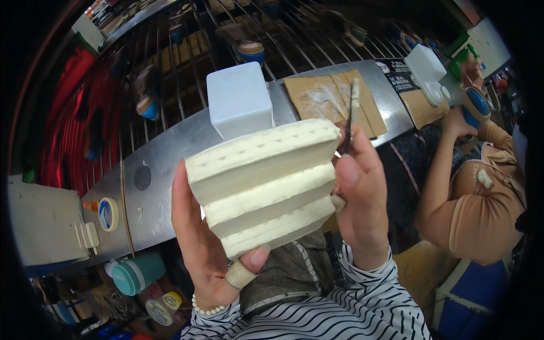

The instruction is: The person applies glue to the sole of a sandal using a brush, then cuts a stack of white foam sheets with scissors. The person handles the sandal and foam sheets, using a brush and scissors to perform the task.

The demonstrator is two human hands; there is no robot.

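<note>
My left hand (201,243) is wrapped round the left and lower edges of a cream-coloured stepped piece (263,190) with several thick parallel ridges. Its top ridge carries a row of small marks. A beige wrap circles the left thumb. At the piece's right end, my right hand (362,190) is closed, its thumb by the edge. Between those fingers stands a slim brush (351,110) with a dark lower part and a pale top. Whether the right fingers also grip the piece is partly hidden. Just behind the piece is a white box-shaped container (238,96).
A whitish-smeared cardboard sheet (309,93) lies on the metal bench (164,187). A tape roll (107,214) sits at left, a teal tumbler (139,273) below. Beyond the bench, a bar rack (192,68) carries shoes. At right, a co-worker (470,209) holds a blue-soled shoe (476,105).
</note>
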